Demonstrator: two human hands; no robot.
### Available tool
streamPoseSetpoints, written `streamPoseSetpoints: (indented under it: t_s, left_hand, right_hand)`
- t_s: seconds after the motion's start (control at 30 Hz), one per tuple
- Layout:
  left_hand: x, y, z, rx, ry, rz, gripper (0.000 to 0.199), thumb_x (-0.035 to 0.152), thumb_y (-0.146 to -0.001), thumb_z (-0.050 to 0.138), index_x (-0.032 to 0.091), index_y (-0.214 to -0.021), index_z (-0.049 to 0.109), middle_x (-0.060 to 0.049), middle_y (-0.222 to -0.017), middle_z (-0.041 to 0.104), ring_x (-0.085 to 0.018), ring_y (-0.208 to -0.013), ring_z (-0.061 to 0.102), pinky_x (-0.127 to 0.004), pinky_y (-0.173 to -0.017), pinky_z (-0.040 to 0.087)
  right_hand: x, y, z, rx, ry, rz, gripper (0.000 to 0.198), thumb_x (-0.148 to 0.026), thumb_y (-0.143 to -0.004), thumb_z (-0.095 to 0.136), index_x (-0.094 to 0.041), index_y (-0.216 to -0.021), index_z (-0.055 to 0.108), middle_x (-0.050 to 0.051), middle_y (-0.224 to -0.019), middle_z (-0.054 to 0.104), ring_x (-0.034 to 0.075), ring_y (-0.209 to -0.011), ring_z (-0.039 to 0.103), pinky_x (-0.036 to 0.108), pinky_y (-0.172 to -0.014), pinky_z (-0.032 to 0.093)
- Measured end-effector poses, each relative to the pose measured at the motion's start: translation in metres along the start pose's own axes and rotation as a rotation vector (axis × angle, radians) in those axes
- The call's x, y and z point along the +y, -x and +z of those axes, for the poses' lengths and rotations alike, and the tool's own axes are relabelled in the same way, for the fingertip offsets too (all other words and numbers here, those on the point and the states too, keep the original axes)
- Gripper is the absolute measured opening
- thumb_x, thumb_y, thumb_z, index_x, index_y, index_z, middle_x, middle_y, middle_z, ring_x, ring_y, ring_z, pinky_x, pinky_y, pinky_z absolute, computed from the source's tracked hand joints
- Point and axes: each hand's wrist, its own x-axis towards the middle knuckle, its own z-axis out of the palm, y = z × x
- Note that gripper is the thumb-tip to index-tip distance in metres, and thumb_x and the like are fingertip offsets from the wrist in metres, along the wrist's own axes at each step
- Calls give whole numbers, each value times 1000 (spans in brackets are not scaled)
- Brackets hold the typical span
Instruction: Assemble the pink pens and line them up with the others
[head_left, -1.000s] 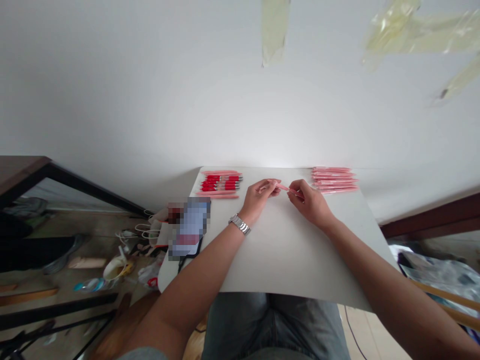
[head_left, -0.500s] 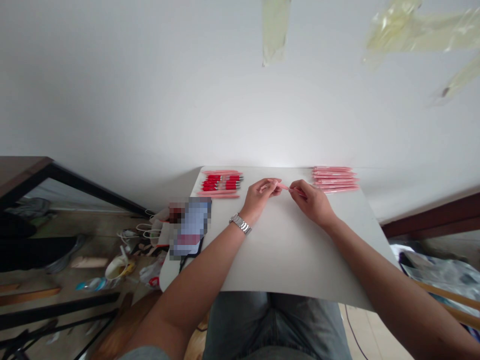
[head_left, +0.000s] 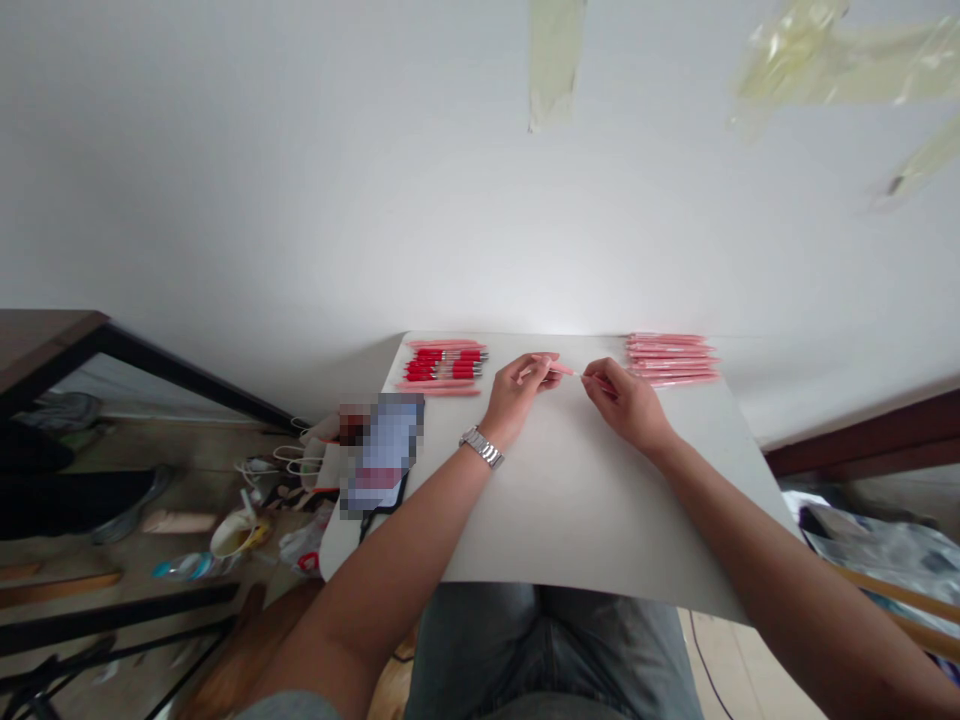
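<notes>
Above the middle of the white table, my left hand [head_left: 523, 388] is closed round a slim pink pen [head_left: 562, 369], its light-coloured tip pointing right. My right hand [head_left: 628, 405] is pinched just beyond that tip, on a pink piece [head_left: 602, 383] that looks like the pen's cap, mostly hidden by the fingers. A narrow pale part of the pen shows between the two hands. Left of my hands lies a row of red pens [head_left: 448, 370] with pink pens [head_left: 442, 387] on either side. Behind my right hand is a stack of pink pens [head_left: 671, 352].
A phone [head_left: 386, 455], blurred out, lies at the left edge of the white table [head_left: 570, 520]. The wall [head_left: 480, 200] stands right behind the table. Bottles, a cup [head_left: 234, 535] and bags clutter the floor at left; a plastic-wrapped pile [head_left: 892, 560] is at right.
The pen and the pink piece in my right hand have drawn slightly apart, so more of the pale tip shows. The pens on the table stay as they were.
</notes>
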Motion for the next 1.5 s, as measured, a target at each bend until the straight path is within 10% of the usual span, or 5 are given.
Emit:
streamPoseSetpoints:
  t_s: [1.1, 1.5]
  left_hand:
    - [5, -4, -9, 309, -62, 134, 42, 58, -96, 62, 18, -86, 70, -8, -101, 72, -15, -87, 69, -29, -80, 59]
    - [10, 0, -5, 196, -109, 132, 44, 63, -90, 67, 19, -91, 58, -5, -96, 67, -17, -81, 73, -31, -70, 65]
  right_hand:
    - [1, 0, -2, 26, -28, 24, 20, -43, -101, 53, -24, -102, 61, 2, -78, 68, 16, -66, 61, 27, -63, 43]
    - [-2, 0, -4, 31, -49, 35, 20, -42, -101, 54, -24, -103, 60, 3, -82, 70, 17, -68, 63, 28, -65, 46]
